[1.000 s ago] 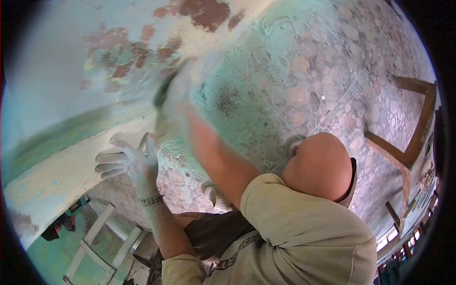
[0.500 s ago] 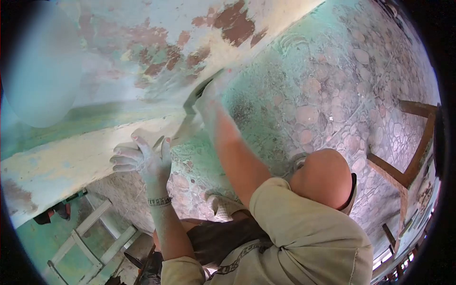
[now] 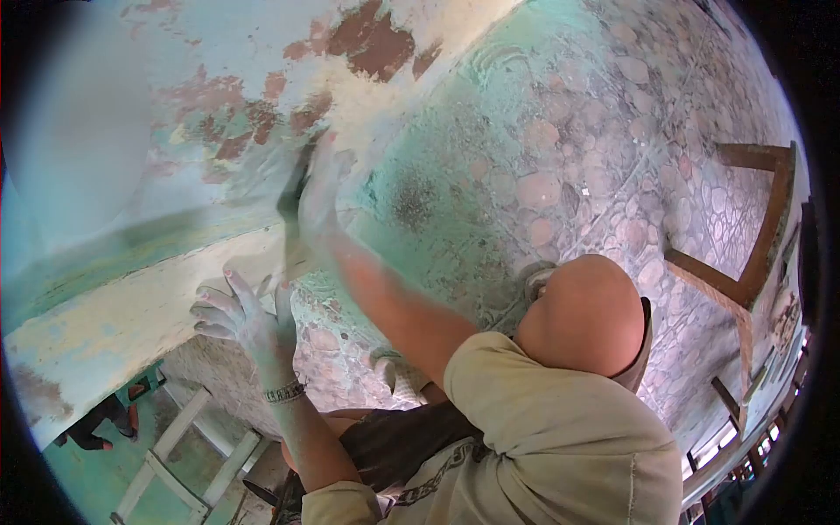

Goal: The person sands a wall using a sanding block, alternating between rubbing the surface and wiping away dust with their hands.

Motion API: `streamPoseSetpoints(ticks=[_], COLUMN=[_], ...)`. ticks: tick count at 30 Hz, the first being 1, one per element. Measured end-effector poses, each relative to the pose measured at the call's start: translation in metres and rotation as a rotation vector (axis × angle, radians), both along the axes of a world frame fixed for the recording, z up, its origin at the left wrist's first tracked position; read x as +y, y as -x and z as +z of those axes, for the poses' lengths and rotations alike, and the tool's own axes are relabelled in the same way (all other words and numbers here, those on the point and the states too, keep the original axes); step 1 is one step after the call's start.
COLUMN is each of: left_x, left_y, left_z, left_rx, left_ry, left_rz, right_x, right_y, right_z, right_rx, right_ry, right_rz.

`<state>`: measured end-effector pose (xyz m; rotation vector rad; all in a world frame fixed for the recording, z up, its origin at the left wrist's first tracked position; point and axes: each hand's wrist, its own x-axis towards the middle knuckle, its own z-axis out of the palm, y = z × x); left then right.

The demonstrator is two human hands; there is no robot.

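My right hand (image 3: pixel 319 188), whitened with dust and blurred by motion, presses against the painted wall (image 3: pixel 227 52) near its pale lower edge. A dark strip (image 3: pixel 297 179) shows along that hand's left side; what lies under the palm is hidden. Below and to the left, my left hand (image 3: pixel 252 322) is open, its dusty fingers spread over the cream ledge (image 3: pixel 114 293). It holds nothing, and a bracelet (image 3: pixel 285 393) circles its wrist. Brown patches (image 3: pixel 372 39) show through worn white and green paint above the right hand.
Stone-patterned, green-dusted surface (image 3: pixel 560 175) spreads to the right of the wall. A wooden frame (image 3: pixel 752 280) stands at the far right. At lower left are a pale wooden frame (image 3: pixel 166 455) and another person's legs (image 3: pixel 103 422) on a green floor.
The view has shifted, so the wall sits further left. My right hand has moved left and slightly down in view, still against the wall. More of the other person's legs shows.
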<state>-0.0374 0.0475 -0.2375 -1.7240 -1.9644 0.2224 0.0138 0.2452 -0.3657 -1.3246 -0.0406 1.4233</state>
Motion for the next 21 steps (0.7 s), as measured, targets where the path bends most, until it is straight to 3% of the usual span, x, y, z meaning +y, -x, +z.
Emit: streamPoseSetpoints(ticks=[4, 8, 11, 12, 13, 15, 16, 17, 18, 21], left_x=[-0.02, -0.013, -0.011, -0.012, -0.015, -0.01, -0.003, 0.005, 0.012, 0.023], left_y=[0.002, -0.012, -0.022, -0.025, -0.03, -0.038, -0.041, -0.045, -0.046, -0.035], left_z=[0.015, -0.002, -0.006, -0.002, 0.002, 0.01, 0.007, 0.003, -0.003, -0.022], left_rx=[-0.132, -0.138, -0.187, -0.227, -0.269, -0.258, -0.261, -0.266, -0.262, -0.215], left_ry=[0.116, -0.014, -0.031, -0.015, 0.001, 0.022, -0.021, -0.066, -0.089, -0.107], left_rz=[0.076, 0.026, -0.023, -0.045, -0.062, -0.07, -0.099, -0.124, -0.116, -0.09], right_x=[0.002, -0.015, -0.01, 0.005, 0.033, 0.05, 0.046, 0.037, 0.013, -0.018], right_y=[-0.014, -0.073, -0.061, -0.078, -0.099, -0.107, -0.098, -0.089, -0.073, -0.064], right_z=[0.029, 0.067, 0.053, 0.037, 0.004, -0.017, -0.021, -0.017, 0.003, 0.033], right_rx=[-0.247, -0.538, -0.308, -0.436, -0.237, -0.13, -0.225, -0.323, -0.482, -0.351], right_ry=[-0.039, -0.118, -0.132, -0.087, -0.207, -0.302, -0.281, -0.261, -0.178, -0.28], right_rz=[0.117, 0.165, 0.196, 0.21, 0.109, 0.0, -0.008, -0.014, 0.143, 0.215])
